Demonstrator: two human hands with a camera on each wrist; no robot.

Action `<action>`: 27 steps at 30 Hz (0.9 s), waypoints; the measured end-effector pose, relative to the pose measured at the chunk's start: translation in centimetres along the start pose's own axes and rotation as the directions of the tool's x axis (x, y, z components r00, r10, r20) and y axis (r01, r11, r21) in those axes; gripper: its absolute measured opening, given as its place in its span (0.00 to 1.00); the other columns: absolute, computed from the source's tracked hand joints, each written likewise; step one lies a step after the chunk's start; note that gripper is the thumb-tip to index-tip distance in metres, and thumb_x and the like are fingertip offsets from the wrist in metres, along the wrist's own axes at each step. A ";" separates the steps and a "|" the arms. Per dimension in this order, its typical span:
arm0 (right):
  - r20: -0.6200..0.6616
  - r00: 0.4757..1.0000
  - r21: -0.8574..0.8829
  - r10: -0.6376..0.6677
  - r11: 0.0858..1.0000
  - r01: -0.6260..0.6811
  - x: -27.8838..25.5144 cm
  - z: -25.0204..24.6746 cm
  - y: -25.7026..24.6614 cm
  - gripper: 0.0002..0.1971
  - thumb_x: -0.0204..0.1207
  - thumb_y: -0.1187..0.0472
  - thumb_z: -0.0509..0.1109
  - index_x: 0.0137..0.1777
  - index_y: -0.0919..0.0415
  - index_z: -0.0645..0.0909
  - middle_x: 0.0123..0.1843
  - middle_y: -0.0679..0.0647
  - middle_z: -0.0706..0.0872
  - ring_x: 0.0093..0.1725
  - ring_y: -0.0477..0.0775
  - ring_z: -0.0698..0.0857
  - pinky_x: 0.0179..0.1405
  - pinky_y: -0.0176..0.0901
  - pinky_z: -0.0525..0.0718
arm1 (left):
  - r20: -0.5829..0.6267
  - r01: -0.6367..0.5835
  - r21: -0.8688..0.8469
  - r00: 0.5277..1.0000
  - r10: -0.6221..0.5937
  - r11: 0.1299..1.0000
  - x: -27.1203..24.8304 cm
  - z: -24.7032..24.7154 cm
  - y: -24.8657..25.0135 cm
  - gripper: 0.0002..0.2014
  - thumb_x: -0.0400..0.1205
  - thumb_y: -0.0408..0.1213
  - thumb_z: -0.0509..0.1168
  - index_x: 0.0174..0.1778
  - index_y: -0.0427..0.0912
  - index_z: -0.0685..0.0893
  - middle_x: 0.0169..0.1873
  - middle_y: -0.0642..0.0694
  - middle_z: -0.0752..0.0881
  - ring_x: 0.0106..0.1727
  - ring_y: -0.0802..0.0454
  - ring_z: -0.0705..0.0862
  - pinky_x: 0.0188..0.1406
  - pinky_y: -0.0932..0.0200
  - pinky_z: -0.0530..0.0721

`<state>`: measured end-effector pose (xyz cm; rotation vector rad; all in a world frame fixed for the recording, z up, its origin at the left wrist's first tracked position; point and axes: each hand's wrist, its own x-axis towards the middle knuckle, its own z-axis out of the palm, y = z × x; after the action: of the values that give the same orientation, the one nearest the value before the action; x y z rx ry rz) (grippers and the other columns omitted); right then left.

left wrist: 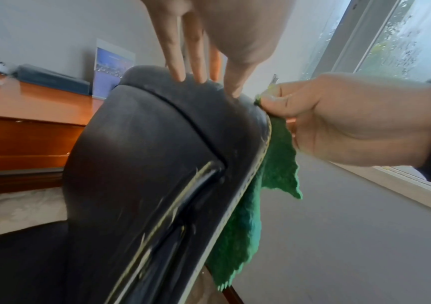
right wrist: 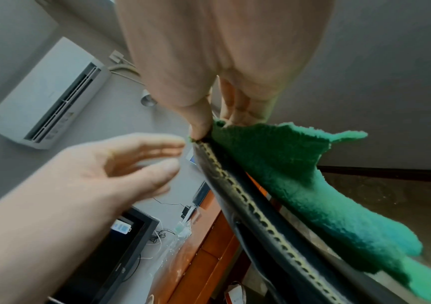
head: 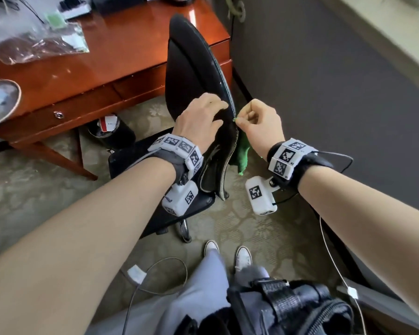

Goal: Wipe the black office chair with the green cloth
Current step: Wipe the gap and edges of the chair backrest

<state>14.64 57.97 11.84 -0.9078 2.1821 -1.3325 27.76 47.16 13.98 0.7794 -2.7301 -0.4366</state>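
Note:
The black office chair stands with its backrest side-on to me, its stitched edge running down the middle. My right hand pinches the top of the green cloth against that edge; the cloth hangs down the backrest's right side. My left hand lies with straight fingers touching the backrest's left face, holding nothing.
A reddish wooden desk with drawers stands left of the chair, with a plastic bag on it. A black waste bin sits under it. A dark wall is close on the right. My feet stand on patterned carpet.

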 end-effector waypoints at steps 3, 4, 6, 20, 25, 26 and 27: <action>0.014 1.000 -0.031 -0.006 1.000 0.007 -0.3 0.0 -0.4 0.03 0.78 0.62 0.69 0.44 0.56 0.79 0.34 0.45 0.80 0.33 0.42 0.76 0.35 0.33 0.75 | 0.108 -0.192 0.101 0.977 0.181 0.976 3.2 -0.2 -0.2 0.21 0.85 0.35 0.67 0.76 0.49 0.80 0.80 0.48 0.72 0.81 0.45 0.68 0.80 0.46 0.66; 0.010 1.000 -0.040 -0.001 0.999 0.001 -0.5 0.0 -0.4 0.03 0.78 0.61 0.69 0.44 0.56 0.78 0.34 0.45 0.79 0.33 0.42 0.75 0.34 0.34 0.75 | 0.177 -0.263 0.126 0.955 0.239 0.957 4.2 -0.2 -0.4 0.20 0.86 0.36 0.65 0.75 0.49 0.80 0.81 0.48 0.72 0.83 0.44 0.65 0.82 0.45 0.61; -0.016 1.000 -0.036 0.026 0.999 -0.026 -0.8 -0.1 -0.4 0.03 0.79 0.61 0.68 0.43 0.55 0.79 0.34 0.50 0.81 0.32 0.43 0.75 0.34 0.34 0.75 | 0.288 -0.343 0.111 0.909 0.300 0.933 5.6 0.2 -1.0 0.17 0.88 0.38 0.62 0.73 0.51 0.82 0.80 0.48 0.74 0.85 0.43 0.61 0.84 0.40 0.56; -0.421 0.891 -0.014 0.172 0.980 -0.196 -2.7 3.2 -0.5 0.05 0.72 0.60 0.77 0.36 0.55 0.84 0.37 0.49 0.88 0.35 0.44 0.81 0.38 0.33 0.79 | 0.188 -0.438 -0.239 0.855 0.483 0.867 7.6 2.4 -4.0 0.09 0.85 0.43 0.64 0.53 0.48 0.89 0.55 0.48 0.82 0.83 0.44 0.64 0.81 0.29 0.48; -0.475 0.868 -0.051 0.147 0.980 -0.194 -3.1 3.9 -0.4 0.05 0.72 0.61 0.76 0.37 0.56 0.83 0.34 0.47 0.87 0.34 0.46 0.81 0.43 0.42 0.83 | 0.159 -0.419 -0.266 0.869 0.468 0.868 7.6 3.0 -4.0 0.08 0.84 0.43 0.65 0.50 0.48 0.89 0.54 0.47 0.82 0.83 0.45 0.64 0.82 0.31 0.47; -0.472 0.869 -0.052 0.147 0.980 -0.194 -3.1 3.9 -0.4 0.04 0.72 0.61 0.76 0.37 0.56 0.83 0.34 0.47 0.87 0.34 0.45 0.81 0.43 0.42 0.83 | 0.151 -0.418 -0.266 0.872 0.466 0.868 7.6 3.0 -4.0 0.08 0.84 0.43 0.65 0.50 0.47 0.89 0.53 0.47 0.81 0.83 0.45 0.64 0.82 0.32 0.47; -0.471 0.870 -0.053 0.145 0.980 -0.192 -3.0 3.7 -0.3 0.05 0.71 0.61 0.76 0.37 0.56 0.83 0.34 0.47 0.87 0.34 0.44 0.80 0.42 0.41 0.82 | 0.149 -0.418 -0.268 0.872 0.466 0.868 7.6 3.0 -3.9 0.08 0.83 0.42 0.66 0.50 0.47 0.89 0.53 0.47 0.81 0.82 0.46 0.65 0.82 0.32 0.47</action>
<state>19.26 57.73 10.52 -0.4363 2.6363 -1.4827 22.36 40.42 11.18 0.0316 -2.8554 -0.7405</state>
